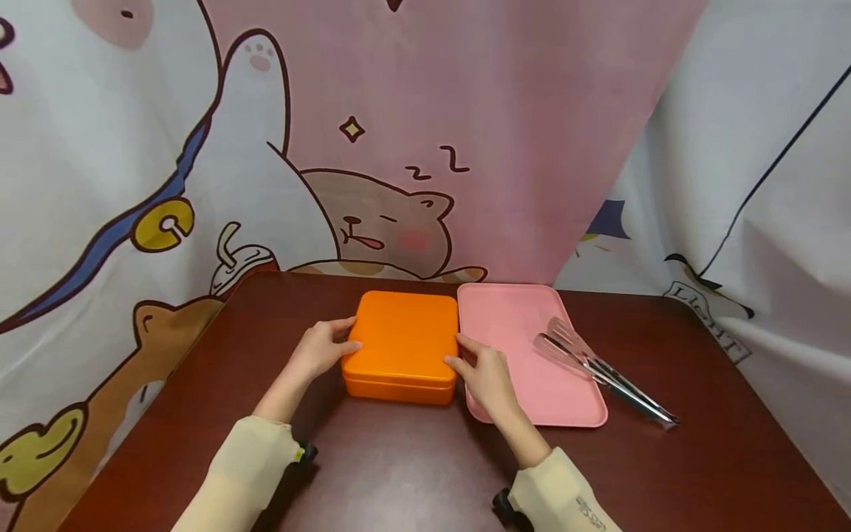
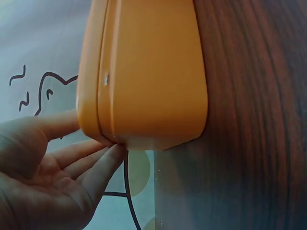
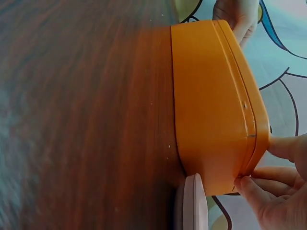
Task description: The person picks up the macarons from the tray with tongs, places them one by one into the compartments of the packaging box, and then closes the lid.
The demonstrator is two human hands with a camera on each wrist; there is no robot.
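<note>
A closed orange lidded box (image 1: 401,332) sits on the dark wooden table, a thin seam running below its lid (image 3: 252,103). My left hand (image 1: 320,349) grips the lid's left side, thumb on the top edge and fingers at the seam, as the left wrist view shows. At the opposite side my right hand (image 1: 487,377) pinches the lid the same way, its fingertips (image 3: 247,182) right at the seam. The lid lies level on the box, and the inside is hidden.
To the right of the box lies a pink tray (image 1: 505,318), its left edge close to the box. Metal tongs (image 1: 598,367) rest across the tray's right rim, handle end on the table (image 1: 399,473). A printed cartoon curtain (image 1: 518,133) hangs behind.
</note>
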